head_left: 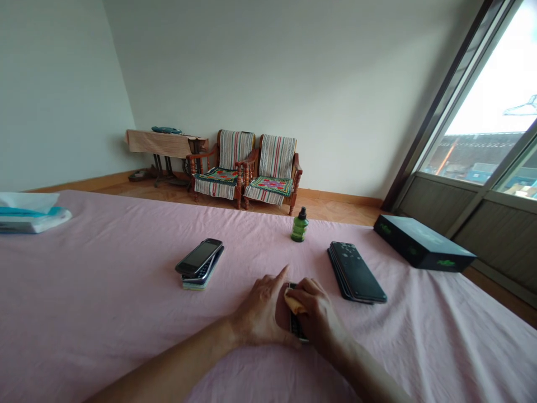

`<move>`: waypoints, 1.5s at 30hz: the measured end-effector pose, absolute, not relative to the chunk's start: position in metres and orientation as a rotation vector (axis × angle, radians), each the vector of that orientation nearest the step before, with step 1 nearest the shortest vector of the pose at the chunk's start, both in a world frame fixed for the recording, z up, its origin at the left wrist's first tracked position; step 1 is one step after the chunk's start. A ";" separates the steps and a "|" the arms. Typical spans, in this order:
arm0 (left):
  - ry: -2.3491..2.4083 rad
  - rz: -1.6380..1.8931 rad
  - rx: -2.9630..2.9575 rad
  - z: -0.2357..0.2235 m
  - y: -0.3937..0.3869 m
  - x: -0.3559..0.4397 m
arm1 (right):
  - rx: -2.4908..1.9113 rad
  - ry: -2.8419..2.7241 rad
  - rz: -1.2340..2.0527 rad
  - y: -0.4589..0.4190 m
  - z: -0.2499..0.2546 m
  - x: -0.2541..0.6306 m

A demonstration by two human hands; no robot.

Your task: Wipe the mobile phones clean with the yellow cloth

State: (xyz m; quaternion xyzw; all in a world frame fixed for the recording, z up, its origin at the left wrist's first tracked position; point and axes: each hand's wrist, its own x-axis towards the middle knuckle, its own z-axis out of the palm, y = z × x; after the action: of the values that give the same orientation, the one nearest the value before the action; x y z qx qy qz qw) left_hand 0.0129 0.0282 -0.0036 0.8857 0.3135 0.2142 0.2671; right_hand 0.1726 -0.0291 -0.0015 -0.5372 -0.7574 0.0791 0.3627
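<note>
A small dark mobile phone with a keypad (296,328) lies on the pink sheet, partly covered by both hands. My left hand (260,311) curves around its left side, thumb at the lower end and index finger stretched out near the top, holding it in place. Bunched in the closed fingers of my right hand (318,311) is a yellow cloth (294,303), pressed onto the phone's upper part. To the left sits a small stack of phones (200,258), a touchscreen one on top. On the right is a stack of larger black smartphones (356,271).
A green spray bottle (299,226) stands upright beyond my hands. At the far right is a black box (423,243); a tissue pack (37,219) lies at the far left. Past the sheet's far edge are two wooden chairs (272,184) and a cloth-covered table (161,144).
</note>
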 end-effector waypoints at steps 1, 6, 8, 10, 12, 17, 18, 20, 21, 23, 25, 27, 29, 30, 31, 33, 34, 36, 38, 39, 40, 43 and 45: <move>0.847 0.573 2.386 -0.003 0.028 0.013 | -1.389 -1.942 0.176 -0.024 -0.002 0.173; 0.839 0.567 2.383 -0.003 0.029 0.012 | -1.404 -1.913 0.169 -0.022 -0.002 0.171; 0.834 0.575 2.392 -0.006 0.030 0.013 | -1.380 -1.917 0.206 -0.031 -0.003 0.168; 0.835 0.586 2.400 -0.008 0.030 0.013 | -1.357 -1.904 0.230 -0.039 -0.004 0.167; 0.842 0.589 2.392 -0.008 0.030 0.013 | -1.378 -1.881 0.227 -0.040 -0.006 0.169; 0.850 0.544 2.355 -0.001 0.028 0.012 | -1.538 -1.840 0.064 -0.021 -0.009 0.183; 0.847 0.541 2.353 0.000 0.027 0.012 | -1.552 -1.842 0.034 -0.018 -0.008 0.183; 0.846 0.548 2.349 0.002 0.026 0.012 | -1.553 -1.876 0.008 -0.015 -0.006 0.182; 0.847 0.556 2.346 0.002 0.026 0.012 | -1.542 -1.901 0.008 -0.015 -0.005 0.181; 0.849 0.561 2.343 0.001 0.026 0.012 | -1.521 -1.939 0.015 -0.017 -0.003 0.180; 0.855 0.551 2.344 0.000 0.026 0.011 | -1.538 -1.921 0.005 -0.019 -0.002 0.181; 0.866 0.536 2.345 -0.001 0.026 0.011 | -1.571 -1.886 -0.017 -0.019 -0.002 0.183; 0.863 0.533 2.345 -0.001 0.026 0.011 | -1.573 -1.891 -0.032 -0.019 -0.003 0.183; 0.855 0.539 2.344 -0.001 0.026 0.012 | -1.556 -1.909 -0.032 -0.018 -0.003 0.182; 0.850 0.547 2.343 0.000 0.026 0.012 | -1.536 -1.928 -0.025 -0.017 -0.003 0.181; 0.857 0.560 2.339 0.000 0.026 0.012 | -1.498 -1.958 0.009 -0.016 -0.002 0.179; 0.868 0.559 2.338 0.000 0.025 0.012 | -1.491 -1.961 0.028 -0.016 -0.002 0.179; 0.890 0.538 2.337 -0.001 0.026 0.012 | -1.509 -1.936 0.044 -0.017 -0.002 0.182; 0.897 0.510 2.340 -0.002 0.026 0.012 | -1.542 -1.894 0.034 -0.019 -0.002 0.187; 0.896 0.500 2.344 -0.002 0.026 0.012 | -1.552 -1.883 0.030 -0.019 -0.002 0.189; 0.890 0.495 2.348 -0.001 0.026 0.012 | -1.554 -1.884 0.029 -0.019 -0.003 0.189; 0.877 0.510 2.357 0.000 0.026 0.013 | -1.511 -1.933 0.036 -0.017 -0.002 0.185; 0.870 0.524 2.355 0.001 0.026 0.013 | -1.452 -1.953 0.081 -0.016 0.000 0.180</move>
State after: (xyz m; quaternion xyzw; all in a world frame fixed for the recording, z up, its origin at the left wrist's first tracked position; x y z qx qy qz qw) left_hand 0.0129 0.0261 0.0011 0.8803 0.3253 0.1957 0.2845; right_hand 0.1797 -0.0164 -0.0001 -0.5596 -0.7525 0.0313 0.3459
